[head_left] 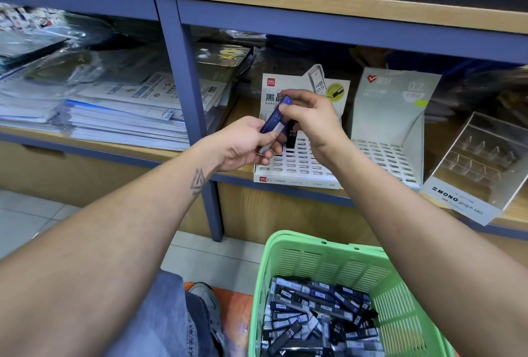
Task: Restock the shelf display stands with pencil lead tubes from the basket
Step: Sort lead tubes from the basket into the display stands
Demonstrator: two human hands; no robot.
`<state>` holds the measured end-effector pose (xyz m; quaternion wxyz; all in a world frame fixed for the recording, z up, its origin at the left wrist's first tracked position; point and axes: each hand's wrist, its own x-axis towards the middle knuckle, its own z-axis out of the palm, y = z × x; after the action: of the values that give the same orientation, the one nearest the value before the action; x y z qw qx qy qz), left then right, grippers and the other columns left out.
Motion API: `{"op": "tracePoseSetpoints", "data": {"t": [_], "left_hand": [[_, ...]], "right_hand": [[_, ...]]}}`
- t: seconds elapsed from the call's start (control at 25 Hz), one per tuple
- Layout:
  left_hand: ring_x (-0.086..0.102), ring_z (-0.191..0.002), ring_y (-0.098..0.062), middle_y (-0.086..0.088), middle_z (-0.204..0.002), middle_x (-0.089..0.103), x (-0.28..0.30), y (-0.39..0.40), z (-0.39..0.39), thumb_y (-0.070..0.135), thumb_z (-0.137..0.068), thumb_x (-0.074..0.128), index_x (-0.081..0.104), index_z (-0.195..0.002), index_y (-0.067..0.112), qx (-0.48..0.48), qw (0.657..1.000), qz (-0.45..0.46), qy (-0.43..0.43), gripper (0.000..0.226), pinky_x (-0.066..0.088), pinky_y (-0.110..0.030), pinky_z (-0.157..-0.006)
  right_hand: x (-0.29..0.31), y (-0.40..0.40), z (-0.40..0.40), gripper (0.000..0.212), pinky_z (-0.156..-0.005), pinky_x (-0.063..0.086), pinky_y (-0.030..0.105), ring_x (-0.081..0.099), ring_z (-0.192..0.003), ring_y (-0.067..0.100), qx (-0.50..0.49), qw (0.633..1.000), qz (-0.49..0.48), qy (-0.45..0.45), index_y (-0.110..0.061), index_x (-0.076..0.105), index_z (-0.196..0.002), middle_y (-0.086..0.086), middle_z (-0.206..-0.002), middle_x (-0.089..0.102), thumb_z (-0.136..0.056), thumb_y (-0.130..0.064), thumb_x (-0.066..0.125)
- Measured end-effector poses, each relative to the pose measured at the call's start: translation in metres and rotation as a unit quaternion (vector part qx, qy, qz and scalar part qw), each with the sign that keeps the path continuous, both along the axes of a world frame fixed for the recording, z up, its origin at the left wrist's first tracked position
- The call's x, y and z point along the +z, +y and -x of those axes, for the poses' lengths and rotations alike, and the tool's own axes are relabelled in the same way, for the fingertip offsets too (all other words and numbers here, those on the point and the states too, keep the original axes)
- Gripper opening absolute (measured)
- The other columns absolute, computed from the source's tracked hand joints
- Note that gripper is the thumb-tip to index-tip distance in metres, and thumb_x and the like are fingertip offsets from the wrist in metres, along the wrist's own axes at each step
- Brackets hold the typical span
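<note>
My left hand grips a small bunch of pencil lead tubes in front of the shelf. A blue 0.5 tube sticks up from that bunch, and my right hand pinches its top end. Just behind my hands stands the white deli 0.5 display stand, its grid of slots mostly bare, with a black HB 0.5 tube upright in it. A grey 0.7 display stand sits to its right, slots bare. The green basket below holds several black and blue tubes.
A clear MONO graph display case stands at the far right of the shelf. Stacks of wrapped papers and booklets fill the left compartment behind a blue upright post. My knee and shoe are beside the basket.
</note>
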<state>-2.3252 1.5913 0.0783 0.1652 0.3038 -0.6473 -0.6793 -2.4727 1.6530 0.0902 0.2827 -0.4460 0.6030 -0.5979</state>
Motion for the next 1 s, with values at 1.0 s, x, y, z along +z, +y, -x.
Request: {"op": "tracePoseSetpoints", "data": {"t": [1.0], "left_hand": [[0.052,-0.063,-0.014,-0.002,-0.077,0.056,-0.036,-0.023,0.02,0.01,-0.081,0.081,0.05,-0.074,0.016,0.19,0.873,0.301,-0.334,0.033,0.034,-0.025,-0.046]], "right_hand": [[-0.042,-0.01,0.014,0.013,-0.086,0.056,0.046,0.068,-0.09,0.025,-0.02,0.936,-0.029,0.349,-0.01,0.073,-0.102,0.006,-0.094,0.072,-0.092,-0.004,0.067]]}}
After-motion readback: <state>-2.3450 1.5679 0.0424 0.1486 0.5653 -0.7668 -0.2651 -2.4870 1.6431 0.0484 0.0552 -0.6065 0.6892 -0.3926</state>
